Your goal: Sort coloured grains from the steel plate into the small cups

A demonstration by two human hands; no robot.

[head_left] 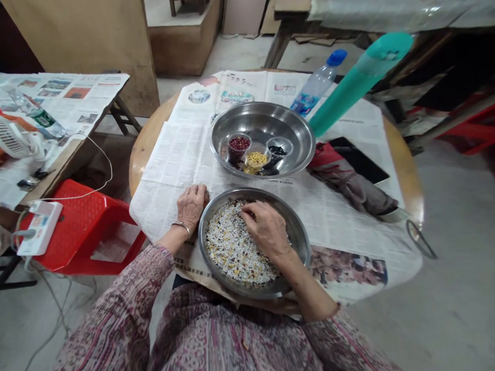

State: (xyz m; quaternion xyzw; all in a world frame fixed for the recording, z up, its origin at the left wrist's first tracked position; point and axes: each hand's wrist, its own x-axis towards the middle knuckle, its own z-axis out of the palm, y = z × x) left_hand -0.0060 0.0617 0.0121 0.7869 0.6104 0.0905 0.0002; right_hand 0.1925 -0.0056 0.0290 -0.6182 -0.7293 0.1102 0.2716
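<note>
A steel bowl (301, 244) near me holds a mix of white grains (230, 249) with yellow, dark red and black beans among them. My right hand (267, 226) is over the mix, thumb and fingertips pinched together; whatever is between them is too small to make out. Beside the bowl's left rim, my left hand (193, 205) rests on the newspaper, its fingers curled in. Beyond stands a larger steel basin (285, 115) with small clear cups of red beans (239, 143), yellow beans (256, 160) and black beans (277, 150); some beans lie loose around them.
Newspaper (165, 157) covers the round table. A blue-capped bottle (314, 87), a green tube (359, 84), a folded umbrella (353, 184) and a dark tablet-like slab (364, 160) lie or stand beyond. At left are a red stool (84, 219), a power strip (41, 228) and a fan (9, 137).
</note>
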